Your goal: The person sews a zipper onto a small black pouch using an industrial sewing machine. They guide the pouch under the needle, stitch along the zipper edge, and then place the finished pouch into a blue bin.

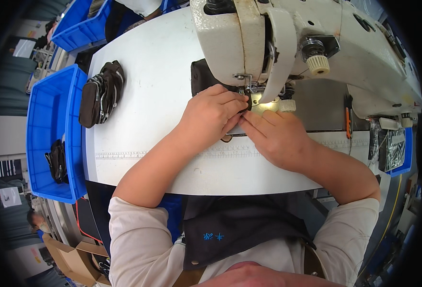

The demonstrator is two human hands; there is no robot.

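Observation:
At the needle area of a white sewing machine, my two hands meet over a dark fabric piece. My left hand has its fingers closed on the piece's edge, close beside the presser foot. Just right of it, my right hand pinches the same edge with bent fingers. Most of the piece under my fingers is hidden; its black body shows behind my left hand. A lamp lights the metal plate by the needle.
A dark zippered pouch lies at the table's left. Beyond the edge stands a blue bin with dark items inside. Orange-handled snips lie right of the machine bed. A printed ruler runs along the white table. Another person is at the top.

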